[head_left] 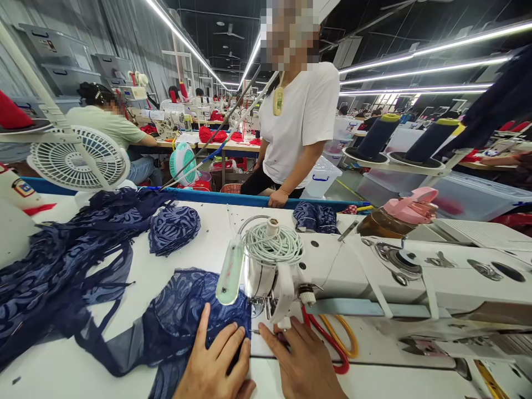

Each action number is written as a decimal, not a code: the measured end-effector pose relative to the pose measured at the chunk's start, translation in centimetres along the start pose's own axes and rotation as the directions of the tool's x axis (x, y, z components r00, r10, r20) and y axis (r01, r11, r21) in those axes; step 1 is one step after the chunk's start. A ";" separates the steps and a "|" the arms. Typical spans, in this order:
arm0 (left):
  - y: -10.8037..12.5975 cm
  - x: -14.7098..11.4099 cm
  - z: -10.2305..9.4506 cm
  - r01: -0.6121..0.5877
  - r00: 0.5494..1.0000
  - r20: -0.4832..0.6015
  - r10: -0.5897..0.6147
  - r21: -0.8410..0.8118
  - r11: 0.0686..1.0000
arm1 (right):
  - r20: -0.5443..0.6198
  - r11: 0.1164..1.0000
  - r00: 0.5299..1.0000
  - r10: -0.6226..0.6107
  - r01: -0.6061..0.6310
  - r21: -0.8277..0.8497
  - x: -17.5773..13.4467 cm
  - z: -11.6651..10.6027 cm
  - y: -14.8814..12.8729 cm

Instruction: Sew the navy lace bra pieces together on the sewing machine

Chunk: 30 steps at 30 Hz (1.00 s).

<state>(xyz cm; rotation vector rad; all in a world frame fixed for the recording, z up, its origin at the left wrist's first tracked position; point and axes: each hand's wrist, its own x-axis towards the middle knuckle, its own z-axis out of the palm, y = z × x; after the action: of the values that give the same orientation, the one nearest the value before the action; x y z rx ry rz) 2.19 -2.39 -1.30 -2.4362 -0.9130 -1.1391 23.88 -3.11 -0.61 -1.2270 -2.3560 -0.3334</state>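
Note:
My left hand [218, 354] lies with fingers spread on a navy lace garment piece [183, 310], pressing it on the white table left of the needle area. The cloth's right edge reaches the presser foot [258, 306] of the sewing machine [274, 288]. Just right of that edge is my right hand [305, 360], its index finger stretched forward and the others curled. A thin pointed tip [255, 331] shows by that index fingertip; the rest is hidden. A lit lamp [230, 271] hangs over the cloth.
Navy lace pieces [54, 260] heap at left, with a lace cup [173, 228] beside them. Red and orange loop handles [343, 346] lie right of my right hand. A drink bottle [394, 213] stands behind the machine. Across the table stands a person in a white shirt [297, 122].

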 end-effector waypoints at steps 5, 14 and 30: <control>0.0 0.2 -0.1 0.002 1.000 -0.016 -0.002 -0.006 1.000 | -0.020 1.000 1.000 -0.014 0.014 0.021 0.0 -0.1 0.0; -0.1 0.1 0.0 0.004 1.000 -0.024 -0.005 -0.021 1.000 | 0.004 1.000 1.000 -0.022 0.022 0.013 0.2 -0.5 0.0; -0.1 0.0 0.1 0.011 1.000 -0.022 -0.012 -0.020 1.000 | 0.006 0.999 1.000 -0.023 0.023 0.041 0.4 -0.4 0.2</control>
<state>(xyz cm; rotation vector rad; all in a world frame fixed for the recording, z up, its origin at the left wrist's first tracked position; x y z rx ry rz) 2.24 -2.26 -1.38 -2.4316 -0.9145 -1.1825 23.94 -2.93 -0.04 -1.1844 -2.3727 -0.2873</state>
